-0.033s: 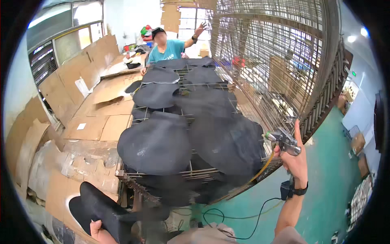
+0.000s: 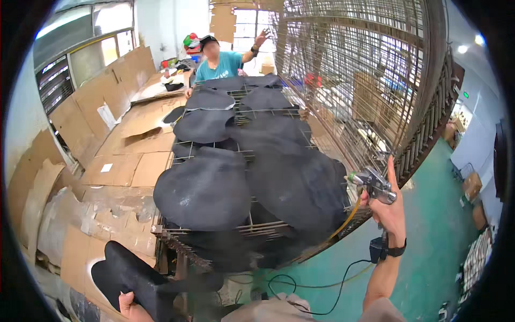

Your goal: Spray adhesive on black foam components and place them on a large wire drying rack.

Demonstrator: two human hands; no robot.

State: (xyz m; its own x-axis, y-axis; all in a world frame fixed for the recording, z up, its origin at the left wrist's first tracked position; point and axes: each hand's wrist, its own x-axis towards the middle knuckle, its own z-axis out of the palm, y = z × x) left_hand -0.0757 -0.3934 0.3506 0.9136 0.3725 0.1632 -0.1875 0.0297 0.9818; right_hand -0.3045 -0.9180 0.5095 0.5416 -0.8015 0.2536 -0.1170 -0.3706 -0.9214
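In my right hand (image 2: 390,217) is a metal spray gun (image 2: 377,187) with a yellow hose, held at the right edge of the rack; the index finger is stretched upward toward the raised wire shelves. My left hand (image 2: 130,307), at the lower left, grips folded black sheet pieces (image 2: 134,279), its thumb on top and the other fingers hidden. Between the hands, rounded black pieces (image 2: 201,190) lie in two rows on a wire rack (image 2: 261,226). The nearest right-hand piece (image 2: 300,193) lies just left of the gun. Some black pieces below are blurred.
Wire shelves (image 2: 370,70) stand tilted up along the right. Cardboard (image 2: 120,170) covers the bench at left. A person in a teal shirt (image 2: 222,65) stands at the far end, one hand raised by the shelves. A black cable (image 2: 335,303) hangs over the green floor (image 2: 429,236).
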